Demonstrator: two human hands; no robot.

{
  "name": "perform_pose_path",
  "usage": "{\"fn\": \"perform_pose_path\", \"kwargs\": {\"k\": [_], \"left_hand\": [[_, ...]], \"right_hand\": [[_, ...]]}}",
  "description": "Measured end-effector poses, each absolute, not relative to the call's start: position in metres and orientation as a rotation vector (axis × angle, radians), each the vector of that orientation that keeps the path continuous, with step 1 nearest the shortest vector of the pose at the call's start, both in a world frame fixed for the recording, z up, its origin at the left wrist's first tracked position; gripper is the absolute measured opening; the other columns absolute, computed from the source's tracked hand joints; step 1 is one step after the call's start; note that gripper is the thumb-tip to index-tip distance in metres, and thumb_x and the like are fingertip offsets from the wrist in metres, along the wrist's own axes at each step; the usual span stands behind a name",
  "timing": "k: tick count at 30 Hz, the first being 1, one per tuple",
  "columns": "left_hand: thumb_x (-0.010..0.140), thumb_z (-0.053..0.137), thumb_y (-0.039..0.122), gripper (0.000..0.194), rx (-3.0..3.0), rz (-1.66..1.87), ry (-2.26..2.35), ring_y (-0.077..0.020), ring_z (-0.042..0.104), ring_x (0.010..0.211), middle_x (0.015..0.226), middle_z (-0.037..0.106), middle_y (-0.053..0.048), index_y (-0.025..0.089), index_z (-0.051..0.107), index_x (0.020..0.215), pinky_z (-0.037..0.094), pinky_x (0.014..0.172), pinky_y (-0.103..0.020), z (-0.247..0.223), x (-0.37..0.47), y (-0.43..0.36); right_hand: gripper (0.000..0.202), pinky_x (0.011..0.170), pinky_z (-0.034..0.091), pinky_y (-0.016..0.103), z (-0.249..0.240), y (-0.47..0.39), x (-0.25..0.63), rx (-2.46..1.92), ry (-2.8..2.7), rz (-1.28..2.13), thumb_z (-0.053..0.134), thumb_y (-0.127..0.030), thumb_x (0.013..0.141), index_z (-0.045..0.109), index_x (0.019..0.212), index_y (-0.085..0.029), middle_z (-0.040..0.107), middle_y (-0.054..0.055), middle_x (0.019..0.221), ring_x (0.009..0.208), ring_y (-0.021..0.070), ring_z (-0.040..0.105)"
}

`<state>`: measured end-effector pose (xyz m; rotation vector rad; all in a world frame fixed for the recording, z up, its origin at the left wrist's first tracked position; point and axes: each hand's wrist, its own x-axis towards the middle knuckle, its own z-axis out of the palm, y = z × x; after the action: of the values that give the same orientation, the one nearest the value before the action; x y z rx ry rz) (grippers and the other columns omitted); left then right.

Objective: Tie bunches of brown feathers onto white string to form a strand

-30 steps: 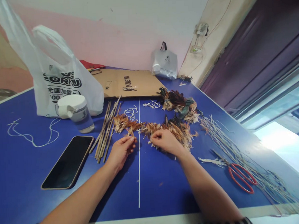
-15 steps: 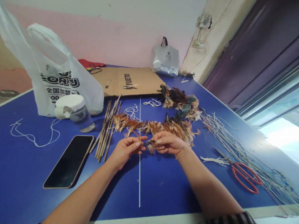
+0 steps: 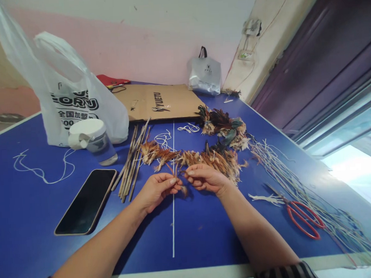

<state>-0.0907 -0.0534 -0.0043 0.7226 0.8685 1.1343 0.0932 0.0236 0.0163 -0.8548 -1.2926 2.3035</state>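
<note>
Thumb and fingers of my left hand pinch a few thin brown feathers, whose fluffy ends hang below the fingertips. Close on its right, my right hand has its fingertips pressed together on a small dark feather. A small gap lies between the two hands. Just beyond them, brown feather bunches spread across the blue table, and a smaller orange-brown bunch lies to the left. Darker feather bunches are farther back on the right.
Thin sticks, a phone, a lidded jar and a white plastic bag stand or lie left. Cardboard and a silver bag are behind. Red-handled scissors and long strands lie right.
The fluffy feather ends that were by my right fingertips now hang below my left fingertips, and more feather shafts stand up from my left pinch. My right hand has shifted slightly left.
</note>
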Motion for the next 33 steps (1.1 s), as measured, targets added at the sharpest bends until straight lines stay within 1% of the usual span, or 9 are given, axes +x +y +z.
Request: {"fn": "perform_pose_path", "kwargs": {"k": [4, 7, 10, 13, 17, 26, 28, 30, 33], "left_hand": [[0.068, 0.070, 0.017, 0.008, 0.554, 1.244, 0.822, -0.0062, 0.062, 0.060, 0.070, 0.068, -0.005, 0.011, 0.068, 0.074, 0.051, 0.061, -0.012, -0.005, -0.097, -0.050], [0.070, 0.068, 0.013, 0.005, 0.516, 1.301, 0.795, -0.0067, 0.063, 0.064, 0.074, 0.069, -0.005, 0.012, 0.068, 0.074, 0.051, 0.063, -0.012, -0.006, -0.100, -0.048], [0.070, 0.068, 0.015, 0.008, 0.572, 1.289, 0.810, -0.0071, 0.062, 0.063, 0.073, 0.069, -0.006, 0.011, 0.069, 0.076, 0.051, 0.062, -0.013, -0.007, -0.100, -0.047], [0.069, 0.069, 0.018, 0.011, 0.654, 1.272, 0.846, -0.0077, 0.062, 0.063, 0.075, 0.069, -0.007, 0.010, 0.069, 0.076, 0.051, 0.060, -0.013, -0.007, -0.098, -0.048], [0.069, 0.069, 0.018, 0.010, 0.677, 1.274, 0.868, -0.0091, 0.064, 0.067, 0.080, 0.070, -0.008, 0.010, 0.069, 0.075, 0.051, 0.063, -0.015, -0.007, -0.095, -0.050], [0.066, 0.071, 0.021, 0.013, 0.648, 1.298, 0.986, -0.0116, 0.065, 0.073, 0.085, 0.070, -0.008, 0.011, 0.068, 0.074, 0.050, 0.063, -0.016, -0.012, -0.095, -0.045], [0.067, 0.071, 0.023, 0.015, 0.696, 1.258, 0.986, -0.0124, 0.065, 0.074, 0.083, 0.070, -0.008, 0.010, 0.068, 0.074, 0.050, 0.063, -0.017, -0.011, -0.093, -0.047], [0.067, 0.071, 0.025, 0.017, 0.736, 1.218, 0.976, -0.0125, 0.065, 0.074, 0.082, 0.071, -0.009, 0.010, 0.068, 0.075, 0.049, 0.063, -0.017, -0.010, -0.092, -0.050], [0.067, 0.071, 0.025, 0.016, 0.763, 1.181, 0.957, -0.0115, 0.064, 0.071, 0.084, 0.071, -0.009, 0.011, 0.068, 0.074, 0.048, 0.062, -0.017, -0.008, -0.091, -0.053]], "right_hand": [[0.032, 0.032, 0.032, 0.013, 0.021, 0.019, 0.090, -0.953, -1.418, 2.095, 0.067, -0.034, 0.069, 0.059, 0.093, -0.014, 0.063, 0.003, 0.078, 0.046, 0.0048, 0.051], [0.038, 0.037, 0.039, 0.015, 0.023, 0.012, 0.086, -0.914, -1.604, 2.123, 0.068, -0.034, 0.067, 0.058, 0.098, -0.016, 0.065, 0.006, 0.088, 0.054, 0.0081, 0.058], [0.029, 0.036, 0.037, 0.014, 0.022, 0.005, 0.080, -0.988, -1.747, 2.014, 0.067, -0.033, 0.067, 0.061, 0.087, -0.013, 0.064, 0.002, 0.070, 0.047, 0.0058, 0.053], [0.022, 0.036, 0.032, 0.013, 0.021, 0.003, 0.076, -1.122, -1.784, 1.732, 0.063, -0.033, 0.071, 0.062, 0.080, -0.013, 0.057, -0.003, 0.056, 0.041, 0.0031, 0.045], [0.021, 0.039, 0.034, 0.014, 0.019, 0.004, 0.072, -1.144, -1.711, 1.502, 0.061, -0.033, 0.071, 0.062, 0.078, -0.014, 0.052, -0.005, 0.051, 0.042, 0.0040, 0.044], [0.019, 0.044, 0.038, 0.019, 0.016, 0.005, 0.069, -1.102, -1.525, 1.492, 0.064, -0.031, 0.067, 0.058, 0.072, -0.014, 0.053, -0.005, 0.051, 0.043, 0.0059, 0.047], [0.018, 0.043, 0.038, 0.019, 0.016, 0.007, 0.069, -1.071, -1.491, 1.504, 0.065, -0.030, 0.066, 0.059, 0.071, -0.014, 0.059, -0.002, 0.059, 0.043, 0.0050, 0.046], [0.016, 0.043, 0.039, 0.019, 0.017, 0.007, 0.069, -1.001, -1.459, 1.534, 0.066, -0.028, 0.064, 0.058, 0.068, -0.014, 0.065, 0.001, 0.077, 0.043, 0.0037, 0.047], [0.015, 0.044, 0.040, 0.019, 0.017, 0.007, 0.069, -0.917, -1.426, 1.589, 0.066, -0.024, 0.064, 0.055, 0.063, -0.014, 0.064, 0.005, 0.100, 0.043, 0.0016, 0.048]]}}
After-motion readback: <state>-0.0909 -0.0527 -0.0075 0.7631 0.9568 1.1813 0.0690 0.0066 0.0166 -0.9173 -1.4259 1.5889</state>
